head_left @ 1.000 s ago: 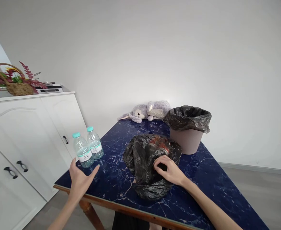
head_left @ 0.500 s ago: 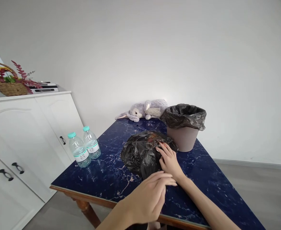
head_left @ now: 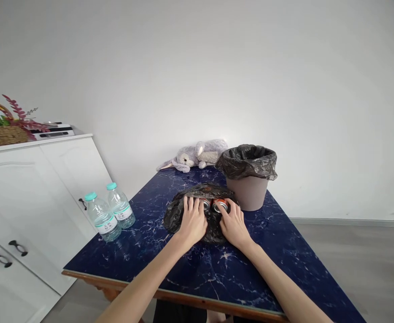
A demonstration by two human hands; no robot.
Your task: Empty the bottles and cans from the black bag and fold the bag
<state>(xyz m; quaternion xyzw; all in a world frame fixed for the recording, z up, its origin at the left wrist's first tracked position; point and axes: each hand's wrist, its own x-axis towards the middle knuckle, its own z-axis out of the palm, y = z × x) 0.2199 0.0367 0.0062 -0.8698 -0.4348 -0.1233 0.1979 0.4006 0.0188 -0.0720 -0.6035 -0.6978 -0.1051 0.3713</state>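
Observation:
A crumpled black plastic bag lies in the middle of the dark blue marble table. Its mouth is parted, and red drink cans show inside. My left hand rests on the bag's left half with fingers stretched forward. My right hand sits on the right half, fingertips at the cans and the bag's edge. Whether either hand pinches the plastic I cannot make out.
A pinkish bin lined with a black bag stands just behind the hands. Two water bottles stand at the table's left edge. A plush toy lies by the wall. White cabinets with a flower basket stand on the left.
My left hand came across from near the bottles onto the bag. The bag's mouth has spread and cans now show. The view has shifted, so everything sits further away.

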